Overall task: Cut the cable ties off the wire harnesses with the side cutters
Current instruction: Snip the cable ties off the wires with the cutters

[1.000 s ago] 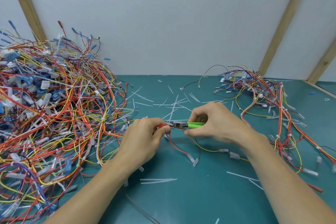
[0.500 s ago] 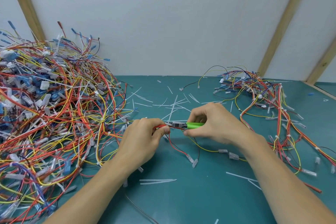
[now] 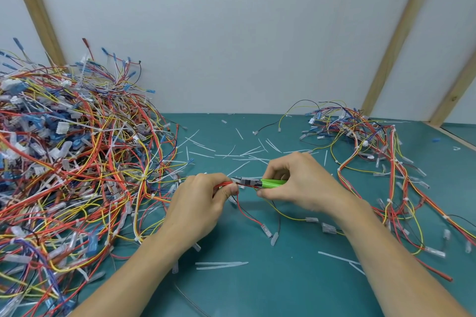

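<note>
**Cutters at the bundle, mid-counter**

Hands meet over the middle of the teal counter (image 3: 283,291). The left hand (image 3: 198,203) has its grip curled round a small bundle of red wires (image 3: 224,184), thumb pressed on top, with a red wire and a black one trailing down from it to clear connectors lying on the counter. The right hand (image 3: 301,183) is wrapped round the green handles of the side cutters (image 3: 260,183), whose metal nose points left and touches the bundle right at the left thumb. Whether the blades are apart or closed on a tie is too small to tell.

A large tangled heap of wire harnesses (image 3: 72,162) in red, yellow, blue and white fills the left side of the counter. A smaller, flatter heap (image 3: 373,152) sprawls on the right. White cable tie offcuts (image 3: 242,154) lie scattered between the heaps, behind the hands, and a few more lie near the forearms.
</note>
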{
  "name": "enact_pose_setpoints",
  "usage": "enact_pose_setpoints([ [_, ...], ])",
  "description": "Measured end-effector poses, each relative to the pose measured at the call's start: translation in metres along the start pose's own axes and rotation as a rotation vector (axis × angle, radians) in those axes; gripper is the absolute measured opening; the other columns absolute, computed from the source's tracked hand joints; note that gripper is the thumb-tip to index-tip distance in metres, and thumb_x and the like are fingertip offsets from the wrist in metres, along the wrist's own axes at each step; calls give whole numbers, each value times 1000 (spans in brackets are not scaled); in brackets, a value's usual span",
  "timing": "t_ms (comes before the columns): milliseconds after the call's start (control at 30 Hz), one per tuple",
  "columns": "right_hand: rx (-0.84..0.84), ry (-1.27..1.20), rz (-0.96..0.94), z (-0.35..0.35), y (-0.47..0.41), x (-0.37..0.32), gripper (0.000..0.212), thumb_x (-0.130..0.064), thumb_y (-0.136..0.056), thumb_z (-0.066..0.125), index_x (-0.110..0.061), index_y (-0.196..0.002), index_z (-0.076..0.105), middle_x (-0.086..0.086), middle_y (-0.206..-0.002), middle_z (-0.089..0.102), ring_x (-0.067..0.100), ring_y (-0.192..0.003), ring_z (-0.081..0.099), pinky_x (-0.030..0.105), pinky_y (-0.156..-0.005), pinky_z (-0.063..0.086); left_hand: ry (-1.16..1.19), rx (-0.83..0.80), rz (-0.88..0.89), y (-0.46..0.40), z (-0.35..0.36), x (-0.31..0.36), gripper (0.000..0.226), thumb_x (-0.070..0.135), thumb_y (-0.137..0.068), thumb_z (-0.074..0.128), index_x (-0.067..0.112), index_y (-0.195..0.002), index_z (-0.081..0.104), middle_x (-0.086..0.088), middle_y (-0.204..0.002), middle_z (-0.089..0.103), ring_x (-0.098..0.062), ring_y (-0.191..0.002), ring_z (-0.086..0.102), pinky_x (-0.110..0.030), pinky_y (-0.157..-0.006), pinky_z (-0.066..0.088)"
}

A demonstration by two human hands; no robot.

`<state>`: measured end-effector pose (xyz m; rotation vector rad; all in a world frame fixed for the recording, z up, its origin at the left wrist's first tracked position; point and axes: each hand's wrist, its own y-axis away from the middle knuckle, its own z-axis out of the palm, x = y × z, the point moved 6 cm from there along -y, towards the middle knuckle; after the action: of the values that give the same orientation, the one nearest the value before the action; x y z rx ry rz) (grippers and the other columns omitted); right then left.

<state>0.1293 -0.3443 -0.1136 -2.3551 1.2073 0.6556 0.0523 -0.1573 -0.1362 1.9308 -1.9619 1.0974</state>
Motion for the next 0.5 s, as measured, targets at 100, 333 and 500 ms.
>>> enact_pose_setpoints([
  [100,45,-23,-10,0,-2,2,24,-50,-69,83,-29,-74,73,-13,-68,71,6,-60,57,34,-63,51,30,12,-8,-1,-2,0,19,43,-94,65,34,-78,70,8,-48,45,-14,-51,39,-32,-51,29],
  [333,94,-300,51,-2,-3,9,15,-28,-79,87,-23,-74,73,-9,-63,67,6,-58,54,25,-60,44,96,118,-30,-1,-12,0,27,42,-95,62,27,-72,65,5,-48,36,-16,-51,33,-34,-51,27],
  [500,54,-464,102,-7,-3,15,8,-9,-85,78,-13,-81,74,18,-75,71,12,-58,55,25,-56,43,138,250,-87,-5,-27,-8,29,36,-93,63,18,-71,69,3,-49,29,-15,-49,29,-29,-49,23],
])
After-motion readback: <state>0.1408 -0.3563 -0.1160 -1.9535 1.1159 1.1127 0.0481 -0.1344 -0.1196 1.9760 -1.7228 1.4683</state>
